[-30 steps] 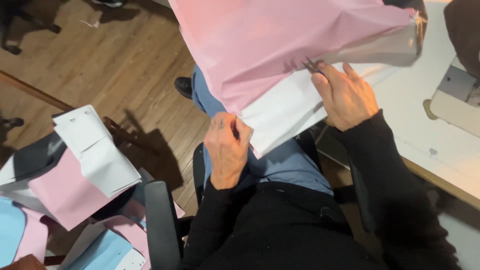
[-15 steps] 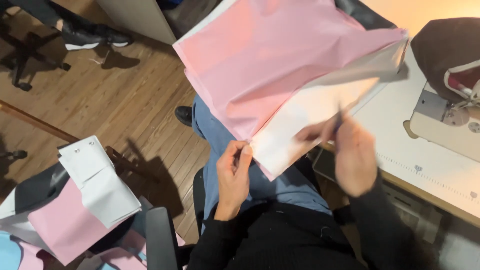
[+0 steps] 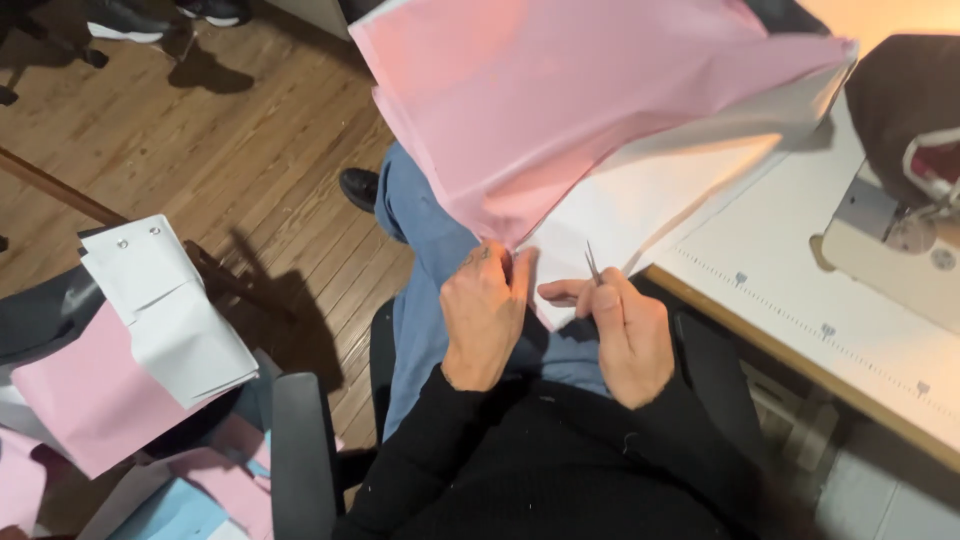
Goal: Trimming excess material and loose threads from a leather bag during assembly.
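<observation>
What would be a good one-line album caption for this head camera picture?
Seated at a sewing table, left hand pinches pink-and-white fabric while right hand holds small snips.

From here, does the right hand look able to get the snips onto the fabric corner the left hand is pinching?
Probably yes: the right hand holds the snips just beside the corner of the pink-and-white fabric pinched by the left hand, with nothing between them.

sewing machine [image 3: 890, 235]: cut off right | pink cloth [image 3: 560, 100]: top cropped

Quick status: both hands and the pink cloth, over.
Left hand pinching pink cloth corner. Right hand holding small snips at white lining. Nothing in the way.
</observation>
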